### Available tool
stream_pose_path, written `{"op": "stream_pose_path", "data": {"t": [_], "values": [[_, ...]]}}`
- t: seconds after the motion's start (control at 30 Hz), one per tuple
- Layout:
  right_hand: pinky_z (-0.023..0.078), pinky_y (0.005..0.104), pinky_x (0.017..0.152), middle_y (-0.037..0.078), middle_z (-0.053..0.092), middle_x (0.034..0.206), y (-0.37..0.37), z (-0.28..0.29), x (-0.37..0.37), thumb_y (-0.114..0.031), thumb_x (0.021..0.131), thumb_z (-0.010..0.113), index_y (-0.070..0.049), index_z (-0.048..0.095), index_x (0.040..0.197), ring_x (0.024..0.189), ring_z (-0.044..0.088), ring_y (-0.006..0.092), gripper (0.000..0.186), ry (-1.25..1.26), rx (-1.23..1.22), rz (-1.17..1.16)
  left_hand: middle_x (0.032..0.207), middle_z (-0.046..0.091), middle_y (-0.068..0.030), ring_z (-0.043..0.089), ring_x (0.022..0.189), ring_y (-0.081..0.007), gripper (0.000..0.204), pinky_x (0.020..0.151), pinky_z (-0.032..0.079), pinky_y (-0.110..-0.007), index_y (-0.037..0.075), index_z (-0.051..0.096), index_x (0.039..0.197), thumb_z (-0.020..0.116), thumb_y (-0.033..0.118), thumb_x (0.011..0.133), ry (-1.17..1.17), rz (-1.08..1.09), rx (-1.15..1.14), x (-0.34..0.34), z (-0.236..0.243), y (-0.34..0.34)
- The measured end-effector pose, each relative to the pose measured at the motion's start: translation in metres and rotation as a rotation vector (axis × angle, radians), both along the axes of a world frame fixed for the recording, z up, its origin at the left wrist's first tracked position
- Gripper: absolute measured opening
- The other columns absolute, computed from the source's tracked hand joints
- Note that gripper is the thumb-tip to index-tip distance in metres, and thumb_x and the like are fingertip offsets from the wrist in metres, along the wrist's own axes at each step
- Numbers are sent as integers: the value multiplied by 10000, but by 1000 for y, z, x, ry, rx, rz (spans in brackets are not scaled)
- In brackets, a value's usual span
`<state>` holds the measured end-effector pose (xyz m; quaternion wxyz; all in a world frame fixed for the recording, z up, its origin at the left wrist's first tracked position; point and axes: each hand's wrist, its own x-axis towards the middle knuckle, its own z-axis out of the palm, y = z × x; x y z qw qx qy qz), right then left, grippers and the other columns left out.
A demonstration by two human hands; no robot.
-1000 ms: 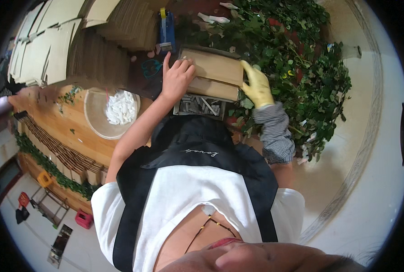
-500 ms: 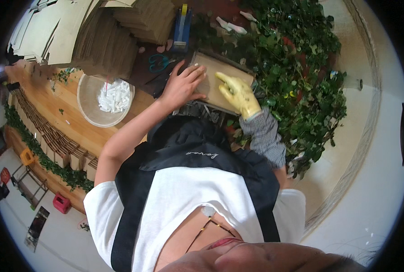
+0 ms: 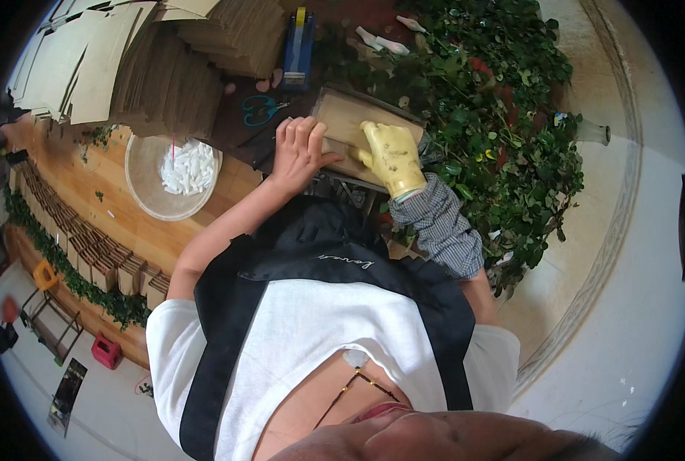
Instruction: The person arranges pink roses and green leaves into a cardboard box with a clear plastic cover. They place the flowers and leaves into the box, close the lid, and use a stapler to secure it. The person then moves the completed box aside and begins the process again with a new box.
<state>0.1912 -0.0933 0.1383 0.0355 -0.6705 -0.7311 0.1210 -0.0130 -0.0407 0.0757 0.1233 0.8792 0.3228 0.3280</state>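
Observation:
A brown cardboard sheet [image 3: 341, 115] lies in a shallow dark-edged tray [image 3: 385, 104] in front of me. My bare left hand [image 3: 300, 150] is at its left side, fingers bent over the edge and thumb pointing right along a fold. On the sheet's right part rests my right hand [image 3: 395, 157], in a stained yellow glove with a checked sleeve above it. Its fingers are bent down onto the cardboard and the thumb reaches toward the fold; the fingertips are partly hidden. Teal-handled scissors [image 3: 259, 111] lie beyond my left hand.
Tall stacks of flat cardboard [image 3: 162, 92] stand at the far left, beside a blue tape dispenser [image 3: 299, 50]. A tub [image 3: 135, 173] of small white tubes is left of my arm. Leafy green stems [image 3: 504, 154] are heaped on the right, near a glass bottle [image 3: 595, 132].
My left hand has drawn back left to the cardboard's edge, its fingers now bent. The gloved right hand has shifted slightly left, its outstretched fingers now curled. The whole view has shifted a little.

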Motion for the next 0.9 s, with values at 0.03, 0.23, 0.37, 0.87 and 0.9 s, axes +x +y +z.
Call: {"op": "stream_pose_path", "data": {"t": [0.03, 0.23, 0.37, 0.87, 0.9], "values": [[530, 421, 690, 141, 689, 813, 0, -5, 1, -320, 784, 767, -23, 614, 1054, 773, 680, 336, 429, 23, 35, -3, 1077, 559, -98, 544, 1031, -275, 536, 955, 404, -468, 64, 562, 1118, 786, 370, 739, -16, 0, 5, -1, -5, -2], [497, 437, 680, 147, 662, 828, -12, 0, 9, -292, 810, 749, -27, 617, 1180, 771, 646, 336, 474, 145, 213, -34, 971, 578, -48, 568, 928, -225, 284, 817, 454, -357, 95, 636, 951, 756, 272, 763, 123, -198, -110, -2, -8, -3], [476, 458, 792, 197, 644, 953, -2, 49, 18, -273, 843, 729, 12, 558, 1297, 924, 610, 365, 562, 393, 395, -84, 1278, 580, -97, 545, 1174, -271, 456, 987, 450, -388, 83, 657, 1154, 766, 250, 744, 82, -256, -61, 6, 9, 10], [527, 437, 713, 119, 686, 826, 26, 41, 36, -144, 791, 711, -104, 715, 908, 781, 659, 333, 124, 67, 276, -49, 1329, 570, -130, 566, 1210, -285, 640, 959, 513, -395, 163, 630, 1294, 811, 364, 714, 657, -448, -104, 40, 24, 40], [525, 436, 699, 117, 677, 808, 23, 41, 33, -144, 786, 708, -103, 704, 880, 769, 656, 331, 103, 40, 285, -18, 1290, 590, -124, 582, 1177, -281, 623, 929, 522, -400, 167, 645, 1268, 816, 371, 705, 718, -456, -115, 45, 31, 41]]}}
